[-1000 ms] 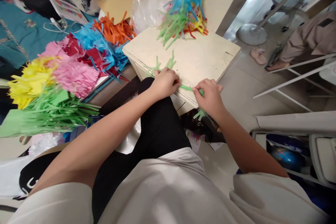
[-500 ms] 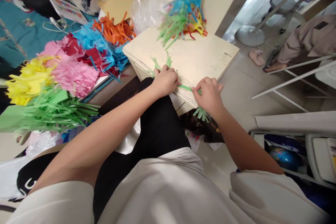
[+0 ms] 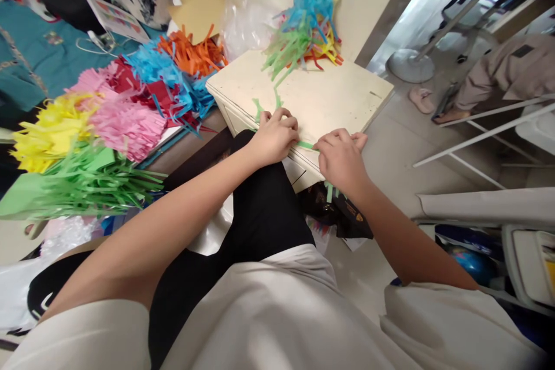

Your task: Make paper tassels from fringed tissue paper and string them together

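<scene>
A green fringed paper tassel (image 3: 307, 145) with a twisted middle stretches between my two hands over the front edge of a cream cabinet top (image 3: 347, 92). My left hand (image 3: 276, 136) is closed on one end, its fingers bent; cut green strips stick out beyond it on the cabinet. My right hand (image 3: 342, 156) pinches the other end near the cabinet's front corner, and green strips dangle below it. The fingertips of both hands are partly hidden. Farther back on the cabinet lies a bundle of blue, green, yellow and red tassels (image 3: 310, 17).
To the left lie piles of fringed paper: green (image 3: 99, 185), yellow (image 3: 54, 133), pink (image 3: 128, 127), blue (image 3: 151, 63) and orange (image 3: 193, 55). A clear plastic bag (image 3: 245, 17) sits behind the cabinet's left corner. At right, another person's leg (image 3: 489, 81) shows beside white metal bars (image 3: 481, 133).
My right hand has shifted slightly left and turned over the paper, so less of the strip shows between my hands. The left fingers have spread a little. The view has shifted slightly.
</scene>
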`<state>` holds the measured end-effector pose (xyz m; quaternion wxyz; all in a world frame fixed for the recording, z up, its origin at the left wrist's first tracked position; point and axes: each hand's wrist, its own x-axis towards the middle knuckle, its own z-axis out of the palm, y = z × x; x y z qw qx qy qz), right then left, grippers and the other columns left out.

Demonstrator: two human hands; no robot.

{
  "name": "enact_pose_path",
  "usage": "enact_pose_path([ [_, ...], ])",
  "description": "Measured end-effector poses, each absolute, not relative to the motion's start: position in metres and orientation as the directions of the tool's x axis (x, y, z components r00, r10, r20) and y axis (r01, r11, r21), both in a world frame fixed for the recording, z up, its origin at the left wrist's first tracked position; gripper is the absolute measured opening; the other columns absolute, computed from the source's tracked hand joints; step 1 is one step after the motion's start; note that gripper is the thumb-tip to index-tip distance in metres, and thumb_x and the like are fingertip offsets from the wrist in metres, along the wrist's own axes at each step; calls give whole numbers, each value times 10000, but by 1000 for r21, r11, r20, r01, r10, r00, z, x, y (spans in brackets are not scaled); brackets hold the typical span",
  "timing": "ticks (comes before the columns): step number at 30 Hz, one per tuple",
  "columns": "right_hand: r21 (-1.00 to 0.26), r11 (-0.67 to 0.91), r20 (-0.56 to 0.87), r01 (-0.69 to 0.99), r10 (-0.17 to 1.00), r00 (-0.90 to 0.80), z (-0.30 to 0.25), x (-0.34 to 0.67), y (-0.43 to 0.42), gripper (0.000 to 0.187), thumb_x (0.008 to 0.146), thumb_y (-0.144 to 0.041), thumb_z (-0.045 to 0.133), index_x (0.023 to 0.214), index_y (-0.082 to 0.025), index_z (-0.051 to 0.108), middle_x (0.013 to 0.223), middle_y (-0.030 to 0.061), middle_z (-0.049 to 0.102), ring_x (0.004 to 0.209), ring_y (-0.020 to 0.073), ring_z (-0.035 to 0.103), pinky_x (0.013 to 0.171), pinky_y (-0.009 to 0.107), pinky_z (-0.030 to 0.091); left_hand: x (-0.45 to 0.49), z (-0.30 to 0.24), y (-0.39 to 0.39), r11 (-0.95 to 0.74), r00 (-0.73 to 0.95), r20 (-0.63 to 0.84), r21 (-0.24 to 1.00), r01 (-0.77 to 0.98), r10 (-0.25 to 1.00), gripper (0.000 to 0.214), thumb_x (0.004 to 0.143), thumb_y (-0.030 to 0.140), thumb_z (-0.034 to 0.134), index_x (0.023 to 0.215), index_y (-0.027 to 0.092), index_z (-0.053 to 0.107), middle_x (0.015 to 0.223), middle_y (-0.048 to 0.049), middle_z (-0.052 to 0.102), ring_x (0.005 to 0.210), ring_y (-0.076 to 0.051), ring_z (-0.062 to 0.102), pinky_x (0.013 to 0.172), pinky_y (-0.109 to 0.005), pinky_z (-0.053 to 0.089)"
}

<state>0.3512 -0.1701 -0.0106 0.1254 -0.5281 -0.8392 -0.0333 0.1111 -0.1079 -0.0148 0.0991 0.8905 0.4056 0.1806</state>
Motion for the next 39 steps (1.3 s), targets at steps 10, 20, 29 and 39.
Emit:
enact_pose_path([
  [10,-234,360,300,903,910,-285,-27,349,-194,199,1138,-332,593,1072,-210,736,1192,132,817,1203,363,633,1067,529,294,107,-19,-123,-723,662,297,216,656,689,316,1097,142,546,962,228,819,1253,-153,776,1478,-410,529,1157,-649,367],
  [20,-269,341,274,901,924,-267,-20,347,-179,210,1126,-372,615,1027,-221,722,1153,147,798,1220,396,591,1034,531,295,118,-9,-114,-528,499,178,353,772,848,159,1046,232,706,975,190,842,1326,-184,693,1398,-432,537,1096,-619,424],
  [29,-254,363,274,896,916,-294,-26,344,-175,201,1130,-333,594,1111,-226,763,1176,144,778,1207,379,576,1011,521,292,117,-8,-116,-491,467,159,359,794,870,171,1079,238,689,995,192,830,1353,-179,692,1419,-434,558,1100,-603,438],
  [39,-110,398,218,911,904,-369,-11,335,-171,312,1158,-206,485,1076,-200,786,1167,173,758,1229,396,533,1064,577,297,118,-10,-116,-503,473,175,354,788,864,191,1093,243,670,988,193,822,1339,-176,699,1421,-431,552,1119,-614,429],
])
